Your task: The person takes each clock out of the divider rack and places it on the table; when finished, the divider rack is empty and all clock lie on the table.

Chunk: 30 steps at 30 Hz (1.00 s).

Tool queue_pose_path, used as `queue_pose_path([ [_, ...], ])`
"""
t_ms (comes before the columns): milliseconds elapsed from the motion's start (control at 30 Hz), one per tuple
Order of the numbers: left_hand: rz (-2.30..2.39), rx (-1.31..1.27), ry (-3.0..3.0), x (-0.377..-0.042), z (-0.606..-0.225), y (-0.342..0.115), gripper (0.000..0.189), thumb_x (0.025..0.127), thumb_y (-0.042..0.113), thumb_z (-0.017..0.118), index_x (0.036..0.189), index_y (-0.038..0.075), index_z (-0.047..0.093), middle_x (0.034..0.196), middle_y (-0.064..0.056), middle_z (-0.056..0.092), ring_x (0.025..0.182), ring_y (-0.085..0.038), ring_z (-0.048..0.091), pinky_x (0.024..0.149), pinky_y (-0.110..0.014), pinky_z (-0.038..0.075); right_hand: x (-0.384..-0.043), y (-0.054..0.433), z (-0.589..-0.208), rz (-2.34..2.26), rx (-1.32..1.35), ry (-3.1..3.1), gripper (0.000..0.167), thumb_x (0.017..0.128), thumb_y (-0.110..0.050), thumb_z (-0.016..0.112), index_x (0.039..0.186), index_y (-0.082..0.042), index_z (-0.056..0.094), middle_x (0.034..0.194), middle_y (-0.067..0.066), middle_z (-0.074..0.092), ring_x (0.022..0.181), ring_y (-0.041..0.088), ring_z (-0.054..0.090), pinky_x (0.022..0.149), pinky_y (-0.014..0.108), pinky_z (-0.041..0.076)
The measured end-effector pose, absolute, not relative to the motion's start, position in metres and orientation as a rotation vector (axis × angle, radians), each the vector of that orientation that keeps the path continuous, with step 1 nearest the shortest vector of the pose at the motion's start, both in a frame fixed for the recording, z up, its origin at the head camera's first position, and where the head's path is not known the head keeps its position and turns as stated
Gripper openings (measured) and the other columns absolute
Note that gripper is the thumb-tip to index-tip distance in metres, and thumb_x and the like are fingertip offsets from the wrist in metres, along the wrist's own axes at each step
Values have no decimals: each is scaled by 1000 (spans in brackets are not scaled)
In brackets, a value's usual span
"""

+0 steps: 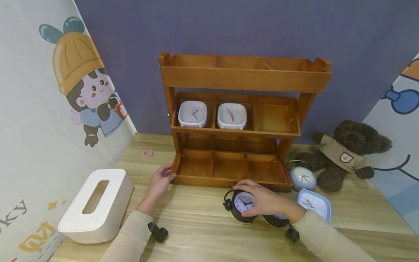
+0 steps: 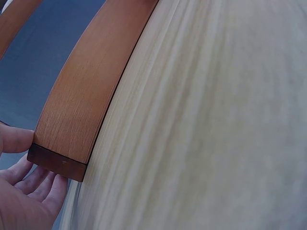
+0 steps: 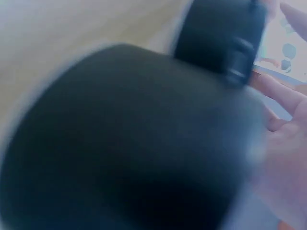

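A brown wooden tiered shelf point(image 1: 229, 182) stands against the back wall. My left hand point(image 1: 161, 179) holds its lower left front corner; in the left wrist view, thumb and fingers lie on either side of the wooden end point(image 2: 62, 160). In front of the shelf, my right hand point(image 1: 258, 198) grips a black twin-bell alarm clock point(image 1: 242, 203), its face toward me. A second black alarm clock point(image 1: 276, 219) is partly hidden under the right wrist. The right wrist view is blurred, with a large dark round body point(image 3: 129, 143) filling much of it.
Two white square clocks point(image 1: 192, 114) sit in the shelf's middle tier, left and centre compartments. Right of the shelf are a round bluish alarm clock point(image 1: 302, 178), a blue square clock point(image 1: 314, 204) and a brown teddy bear point(image 1: 347, 153). A white tissue box point(image 1: 108, 207) and pink ring point(image 1: 148, 153) lie left.
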<state>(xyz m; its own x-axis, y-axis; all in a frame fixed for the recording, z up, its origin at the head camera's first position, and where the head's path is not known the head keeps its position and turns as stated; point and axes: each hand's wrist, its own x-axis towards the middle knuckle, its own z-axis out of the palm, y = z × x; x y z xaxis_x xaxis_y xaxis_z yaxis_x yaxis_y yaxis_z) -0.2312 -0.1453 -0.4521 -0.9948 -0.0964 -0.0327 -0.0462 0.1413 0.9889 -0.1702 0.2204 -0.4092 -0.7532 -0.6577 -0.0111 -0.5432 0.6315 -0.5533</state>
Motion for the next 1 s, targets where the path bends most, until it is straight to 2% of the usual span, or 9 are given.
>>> queue_pose_path([
  [333, -2022, 146, -2356, -230, -452, -145, 47, 91, -4, 58, 136, -7, 47, 136, -29, 49, 125, -40, 47, 102, -47, 41, -181, 211, -362, -857, -969, 2692, 76, 79, -27, 82, 145, -17, 45, 144, 2, 37, 124, 29, 46, 94, 51, 45],
  [667, -2037, 149, -2356, -230, -452, -145, 46, 92, -4, 57, 137, -6, 47, 138, -27, 48, 125, -38, 46, 102, -46, 40, -206, 199, -320, -914, -1110, 2870, 75, 77, -26, 84, 141, -12, 49, 143, 7, 41, 129, 29, 41, 102, 52, 39],
  [1000, -2046, 145, -2355, -229, -450, -146, 46, 92, -4, 57, 137, -6, 47, 136, -28, 49, 124, -38, 47, 102, -47, 40, -237, 184, -285, -974, -1040, 3008, 76, 79, -26, 82, 144, -9, 46, 147, 11, 34, 136, 32, 32, 106, 55, 33],
])
